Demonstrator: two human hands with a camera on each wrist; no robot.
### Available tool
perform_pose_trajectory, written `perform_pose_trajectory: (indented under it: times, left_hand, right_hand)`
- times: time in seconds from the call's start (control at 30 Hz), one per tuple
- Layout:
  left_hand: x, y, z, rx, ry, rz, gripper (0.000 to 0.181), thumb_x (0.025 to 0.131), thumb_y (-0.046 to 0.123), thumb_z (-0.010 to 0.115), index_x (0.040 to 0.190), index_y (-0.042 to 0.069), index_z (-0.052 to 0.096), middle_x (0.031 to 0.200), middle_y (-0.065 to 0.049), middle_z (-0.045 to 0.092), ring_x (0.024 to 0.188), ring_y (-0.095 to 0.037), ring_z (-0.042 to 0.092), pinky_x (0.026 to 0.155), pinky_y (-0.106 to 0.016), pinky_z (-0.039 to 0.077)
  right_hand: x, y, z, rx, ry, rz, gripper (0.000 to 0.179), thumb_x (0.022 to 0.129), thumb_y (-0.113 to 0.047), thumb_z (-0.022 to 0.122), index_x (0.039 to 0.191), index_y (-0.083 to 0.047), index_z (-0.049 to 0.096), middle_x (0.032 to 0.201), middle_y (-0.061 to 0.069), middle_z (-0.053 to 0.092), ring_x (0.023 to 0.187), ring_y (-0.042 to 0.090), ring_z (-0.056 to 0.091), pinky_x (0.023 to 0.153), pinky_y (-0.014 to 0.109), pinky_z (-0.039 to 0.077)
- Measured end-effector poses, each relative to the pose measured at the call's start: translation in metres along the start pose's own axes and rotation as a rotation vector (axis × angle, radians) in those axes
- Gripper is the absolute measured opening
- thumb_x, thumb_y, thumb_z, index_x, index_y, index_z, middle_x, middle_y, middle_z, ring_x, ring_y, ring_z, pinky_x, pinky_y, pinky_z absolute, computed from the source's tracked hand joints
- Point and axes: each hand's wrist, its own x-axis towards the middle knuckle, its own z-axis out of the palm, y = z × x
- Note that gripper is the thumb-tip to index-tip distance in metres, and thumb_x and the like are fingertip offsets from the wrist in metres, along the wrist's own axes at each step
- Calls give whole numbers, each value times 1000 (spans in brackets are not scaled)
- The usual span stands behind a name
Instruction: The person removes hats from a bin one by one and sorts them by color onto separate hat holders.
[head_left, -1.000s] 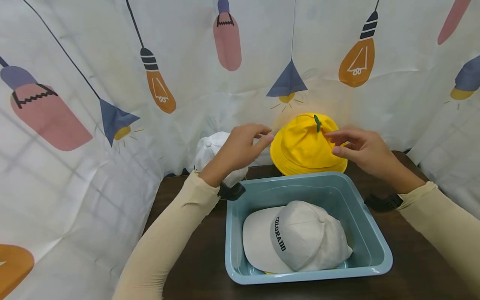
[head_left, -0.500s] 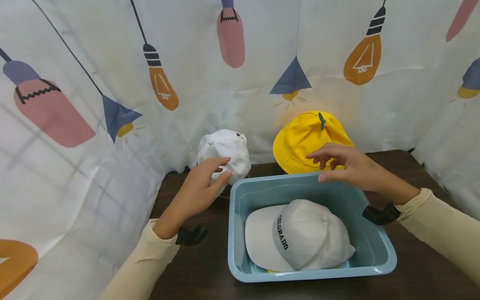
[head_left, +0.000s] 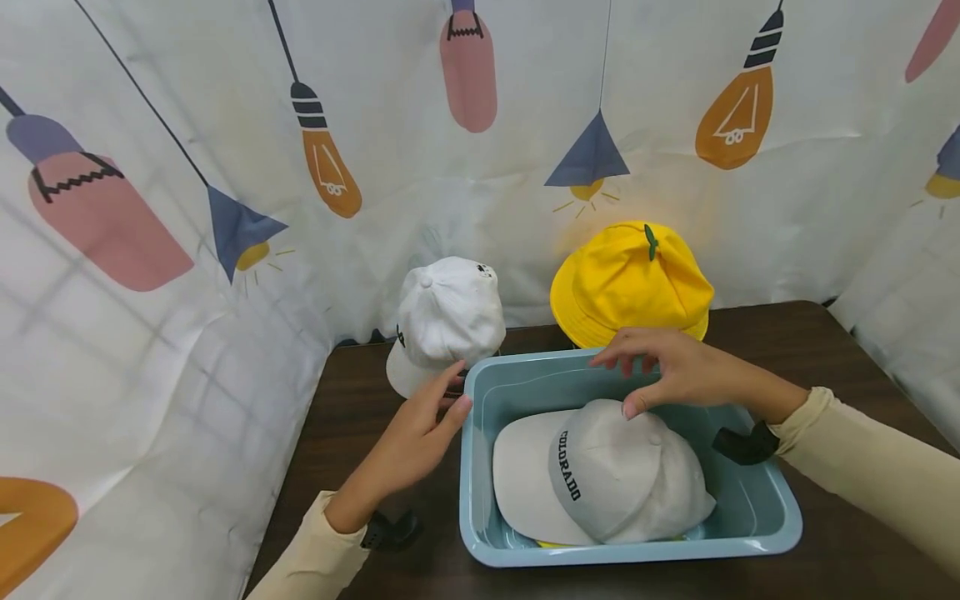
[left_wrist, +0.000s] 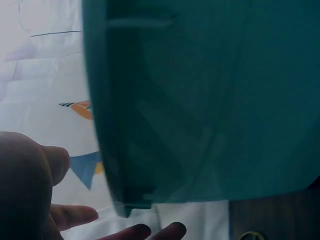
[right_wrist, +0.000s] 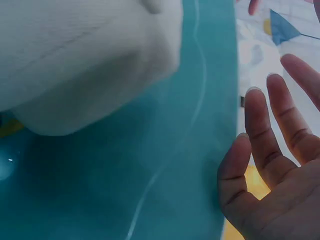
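Note:
A pale blue plastic basin (head_left: pixel 630 554) stands on the dark table. Inside it lies an off-white baseball cap (head_left: pixel 607 471) lettered COLORADO, its brim to the left, with a sliver of something yellow under it. Just outside the basin's left rim is my left hand (head_left: pixel 408 442), fingers spread and holding nothing; the left wrist view has its fingers (left_wrist: pixel 75 216) beside the basin's outer wall. My right hand (head_left: pixel 678 371) hovers over the back of the basin above the cap. Its fingers (right_wrist: pixel 257 125) are loosely bent and hold nothing.
Behind the basin at left sits a white cap (head_left: pixel 453 312) with a small dark print. A yellow bucket hat (head_left: pixel 630 283) with a green sprout stands behind the basin, against the lamp-patterned cloth (head_left: pixel 495 208). Brown table (head_left: pixel 795 350) shows around the basin.
My left hand has moved down and left from between the two rear hats to the basin's left side. My right hand has come from the yellow hat to over the basin. The hats stay put.

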Motion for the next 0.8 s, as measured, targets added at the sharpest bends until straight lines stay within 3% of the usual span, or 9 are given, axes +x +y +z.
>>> perform_pose_trajectory:
  times: [0.17, 0.4, 0.8]
  left_hand:
    - [-1, -9, 13, -57, -23, 39, 63, 109, 36, 48, 163, 16, 24, 157, -6, 45, 131, -26, 57, 102, -49, 53]
    - [-2, -11, 22, -79, -56, 27, 68, 107, 39, 52, 164, 23, 20, 167, 1, 29, 150, -24, 38, 120, -56, 33]
    - [-4, -11, 27, -121, -49, 39, 68, 108, 32, 52, 165, 20, 17, 170, -4, 22, 153, -30, 32, 120, -60, 30]
  right_hand:
    - [2, 4, 8, 4, -53, 0, 54, 79, -33, 88, 128, -16, 70, 113, -2, 68, 91, 12, 59, 74, 30, 52]
    - [3, 2, 13, -12, -121, 51, 51, 75, -39, 89, 121, -24, 73, 111, -3, 65, 94, 16, 57, 74, 31, 48]
    - [2, 7, 18, -53, -238, 81, 59, 70, -49, 89, 120, -20, 76, 106, -8, 61, 94, 11, 55, 82, 28, 50]
